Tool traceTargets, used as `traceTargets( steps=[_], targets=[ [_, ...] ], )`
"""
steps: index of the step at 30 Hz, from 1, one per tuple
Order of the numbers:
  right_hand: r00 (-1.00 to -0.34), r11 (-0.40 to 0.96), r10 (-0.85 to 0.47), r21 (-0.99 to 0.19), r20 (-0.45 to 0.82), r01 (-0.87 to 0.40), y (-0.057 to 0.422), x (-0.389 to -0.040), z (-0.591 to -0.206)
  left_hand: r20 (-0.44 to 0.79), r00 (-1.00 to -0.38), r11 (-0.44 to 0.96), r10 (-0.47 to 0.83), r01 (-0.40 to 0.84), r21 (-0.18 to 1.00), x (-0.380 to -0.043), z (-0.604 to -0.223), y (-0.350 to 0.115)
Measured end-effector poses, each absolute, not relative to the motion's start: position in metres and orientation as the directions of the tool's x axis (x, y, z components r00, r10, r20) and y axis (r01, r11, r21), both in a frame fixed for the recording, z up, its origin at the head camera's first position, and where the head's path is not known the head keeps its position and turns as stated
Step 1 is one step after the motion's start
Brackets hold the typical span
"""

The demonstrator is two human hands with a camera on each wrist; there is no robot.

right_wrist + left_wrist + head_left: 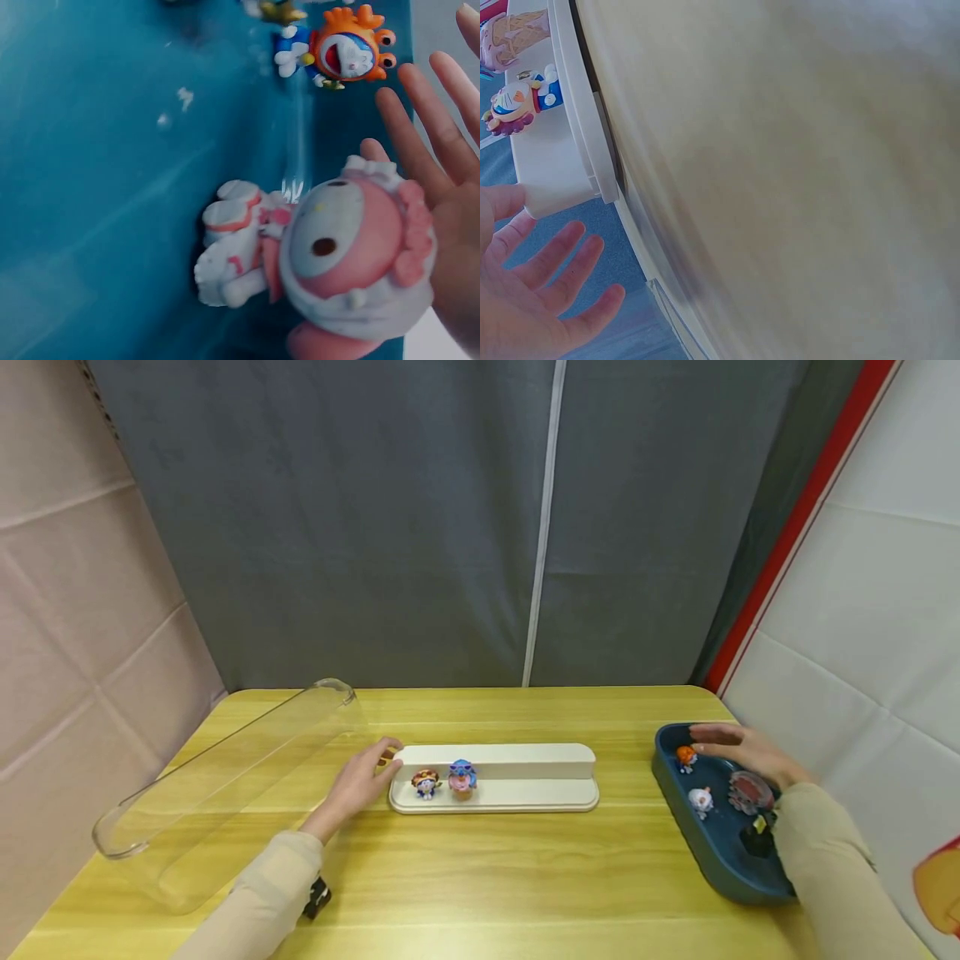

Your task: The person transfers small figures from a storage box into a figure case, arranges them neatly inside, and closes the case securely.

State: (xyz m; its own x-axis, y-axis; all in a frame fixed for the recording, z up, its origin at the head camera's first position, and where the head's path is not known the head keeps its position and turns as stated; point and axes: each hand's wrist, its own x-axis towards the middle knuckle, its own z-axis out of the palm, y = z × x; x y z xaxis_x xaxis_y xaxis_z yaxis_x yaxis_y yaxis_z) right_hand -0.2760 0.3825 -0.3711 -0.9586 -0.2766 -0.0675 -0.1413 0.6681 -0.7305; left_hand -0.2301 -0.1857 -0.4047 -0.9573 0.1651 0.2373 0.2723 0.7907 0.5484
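My left hand is at the left end of a long white stepped stand, fingers spread. In the left wrist view its thumb and index finger meet the stand's end corner. Two small figurines stand on the lower step: one with a brown hat and a blue one with a pink ice-cream cone. Over the dark blue tray, my right hand reaches with straight fingers beside an orange-hooded figurine. A pink-and-white figurine lies close to its palm in the right wrist view.
A large clear plastic cover lies slanted on the wooden table at left. The tray also holds a white figurine and a black piece. A grey curtain hangs behind, with pale cloth walls at both sides.
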Motion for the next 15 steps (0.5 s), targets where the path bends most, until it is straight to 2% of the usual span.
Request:
traceTargets(
  steps=[7,15],
  targets=[
    [-0.957,0.691,-0.273,-0.712,-0.096,-0.126,0.3877,-0.2769,-0.3747,0.238,-0.958,0.789,0.161,0.269,0.552,-0.2305,-0.4052,-0.1860],
    [-0.902,0.638,-0.376,-0.765,-0.213,-0.085,0.3907,-0.2824,-0.3743,0.245,-0.955,0.789,0.165,0.277,0.549,-0.2307,-0.4060,-0.1860]
  ],
)
